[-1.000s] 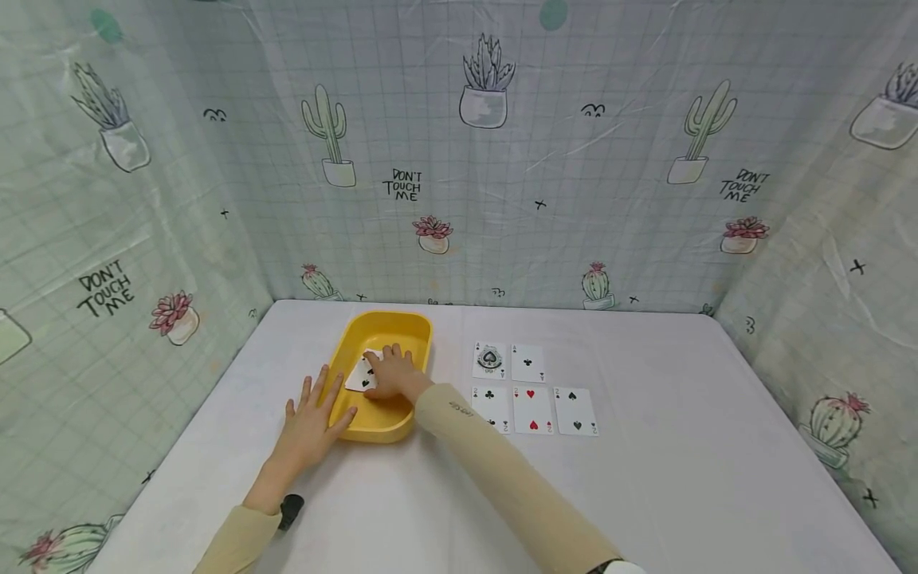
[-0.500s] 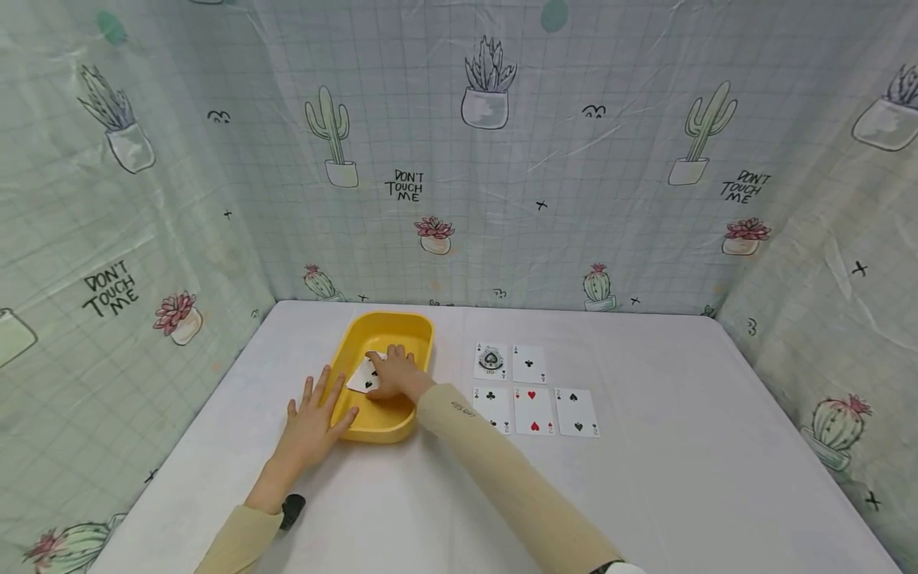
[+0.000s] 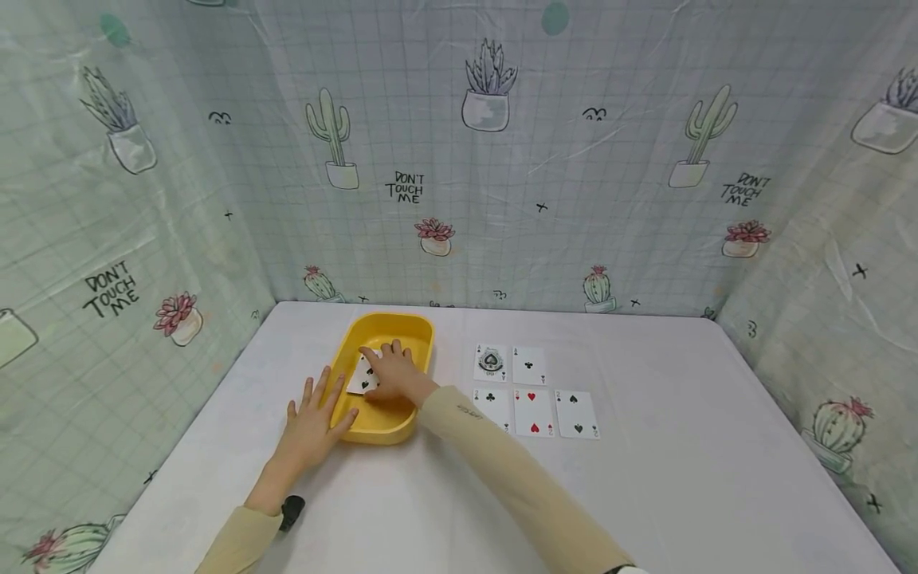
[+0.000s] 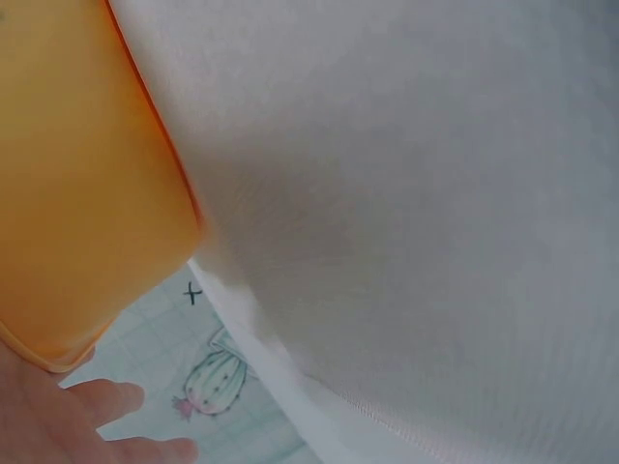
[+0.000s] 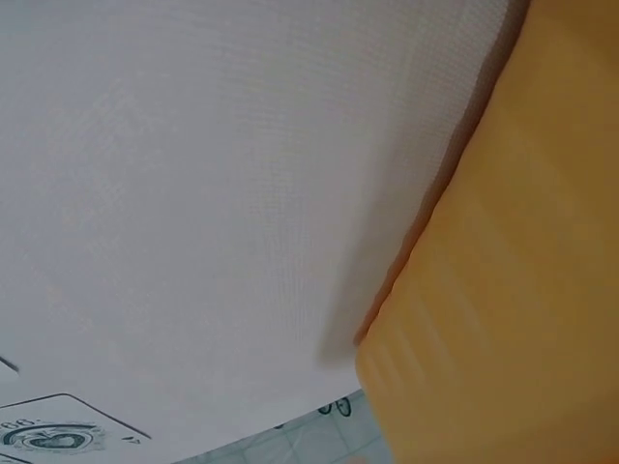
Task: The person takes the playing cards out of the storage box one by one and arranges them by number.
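A yellow tray (image 3: 382, 437) stands at the left of the white table. My left hand (image 3: 308, 430) rests on its left rim with the fingers spread; in the left wrist view, part of this hand (image 4: 48, 416) shows beside the tray's wall. My right hand (image 3: 396, 378) reaches inside the tray over a white playing card (image 3: 357, 384) with black pips. Index finger and thumb lie at opposite sides of the card, and the palm hides part of it. Whether more cards lie beneath cannot be seen. In the right wrist view, only the tray's outer wall (image 5: 513, 261) appears, without the hand.
Right of the tray, an ace of spades (image 3: 491, 363) and an ace of clubs (image 3: 529, 366) lie face up. Below them are a two of clubs (image 3: 491, 406), a two of hearts (image 3: 534, 413) and a two of spades (image 3: 577, 414). A printed curtain (image 3: 617, 215) encloses the table.
My right index finger has shifted slightly left and stretched over the card, which has turned a little in the tray. The left hand keeps its place on the rim.
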Demonstrator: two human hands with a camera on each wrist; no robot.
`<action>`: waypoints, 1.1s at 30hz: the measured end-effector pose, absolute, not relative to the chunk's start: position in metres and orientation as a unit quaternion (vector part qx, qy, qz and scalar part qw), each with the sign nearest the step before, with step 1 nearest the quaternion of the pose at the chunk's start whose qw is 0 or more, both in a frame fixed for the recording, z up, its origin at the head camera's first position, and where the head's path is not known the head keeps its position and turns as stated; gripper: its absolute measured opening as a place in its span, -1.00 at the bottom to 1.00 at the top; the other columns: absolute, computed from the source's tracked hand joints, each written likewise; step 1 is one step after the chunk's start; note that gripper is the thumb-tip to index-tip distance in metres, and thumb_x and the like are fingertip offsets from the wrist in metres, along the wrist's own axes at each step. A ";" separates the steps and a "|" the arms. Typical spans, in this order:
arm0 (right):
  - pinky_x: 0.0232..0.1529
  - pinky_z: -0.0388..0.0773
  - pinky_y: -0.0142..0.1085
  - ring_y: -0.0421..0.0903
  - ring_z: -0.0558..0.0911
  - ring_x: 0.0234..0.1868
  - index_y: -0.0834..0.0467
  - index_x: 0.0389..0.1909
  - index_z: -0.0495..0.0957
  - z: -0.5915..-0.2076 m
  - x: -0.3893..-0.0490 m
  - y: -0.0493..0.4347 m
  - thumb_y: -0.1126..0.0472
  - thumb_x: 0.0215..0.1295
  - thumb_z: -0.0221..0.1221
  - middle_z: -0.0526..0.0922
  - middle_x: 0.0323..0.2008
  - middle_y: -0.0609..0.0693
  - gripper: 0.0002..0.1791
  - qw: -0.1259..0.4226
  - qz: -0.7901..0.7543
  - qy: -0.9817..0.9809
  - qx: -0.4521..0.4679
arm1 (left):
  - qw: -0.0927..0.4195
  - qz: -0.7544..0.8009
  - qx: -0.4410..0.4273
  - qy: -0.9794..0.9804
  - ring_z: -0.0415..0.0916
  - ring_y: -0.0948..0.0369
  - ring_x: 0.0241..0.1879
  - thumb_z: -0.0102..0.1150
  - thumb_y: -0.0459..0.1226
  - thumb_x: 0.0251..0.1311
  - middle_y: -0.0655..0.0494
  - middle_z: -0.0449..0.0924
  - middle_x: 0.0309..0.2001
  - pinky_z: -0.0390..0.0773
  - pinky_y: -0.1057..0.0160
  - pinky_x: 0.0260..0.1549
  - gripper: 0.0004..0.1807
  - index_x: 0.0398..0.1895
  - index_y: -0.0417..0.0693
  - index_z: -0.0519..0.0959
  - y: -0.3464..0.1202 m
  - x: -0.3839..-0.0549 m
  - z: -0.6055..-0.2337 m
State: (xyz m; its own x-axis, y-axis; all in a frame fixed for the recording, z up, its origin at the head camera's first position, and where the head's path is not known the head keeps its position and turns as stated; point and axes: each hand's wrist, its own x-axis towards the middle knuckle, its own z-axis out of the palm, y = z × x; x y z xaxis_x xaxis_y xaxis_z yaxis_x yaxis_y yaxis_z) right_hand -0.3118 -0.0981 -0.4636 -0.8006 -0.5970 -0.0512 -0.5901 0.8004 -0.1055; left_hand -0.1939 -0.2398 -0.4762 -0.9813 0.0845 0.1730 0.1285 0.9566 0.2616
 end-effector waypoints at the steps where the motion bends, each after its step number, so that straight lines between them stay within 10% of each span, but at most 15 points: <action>1: 0.19 0.21 -0.08 0.02 0.19 0.19 -0.17 0.35 -0.06 -0.462 -0.311 -0.098 -0.26 -0.01 0.15 0.27 0.18 0.07 -0.08 0.037 -0.039 0.948 -0.315 | 0.079 -0.137 -0.053 -0.986 -0.22 -0.30 0.32 -0.18 0.10 0.22 -0.15 -0.23 0.41 -0.07 -0.46 0.04 -0.25 0.38 -0.05 -0.03 -0.240 -0.194 -0.476; 33: 0.13 0.24 0.09 0.13 0.13 0.27 -0.21 0.36 -0.14 -0.423 -0.298 -0.041 -0.16 0.00 0.20 0.14 0.28 0.09 -0.05 -0.002 -0.057 0.925 -0.375 | 0.073 -0.130 -0.052 -0.987 -0.22 -0.29 0.32 -0.24 0.15 0.22 -0.17 -0.23 0.41 -0.07 -0.46 0.05 -0.23 0.38 -0.06 -0.05 -0.241 -0.194 -0.475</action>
State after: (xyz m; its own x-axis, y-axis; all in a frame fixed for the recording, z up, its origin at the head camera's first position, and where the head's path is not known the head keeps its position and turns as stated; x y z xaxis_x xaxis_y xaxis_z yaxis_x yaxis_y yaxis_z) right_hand -0.2976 -0.0409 -0.4228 -0.7186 -0.6938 0.0464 -0.6943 0.7121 -0.1047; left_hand -0.1945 -0.2405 -0.4752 -0.9838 0.0839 0.1583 0.1219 0.9610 0.2482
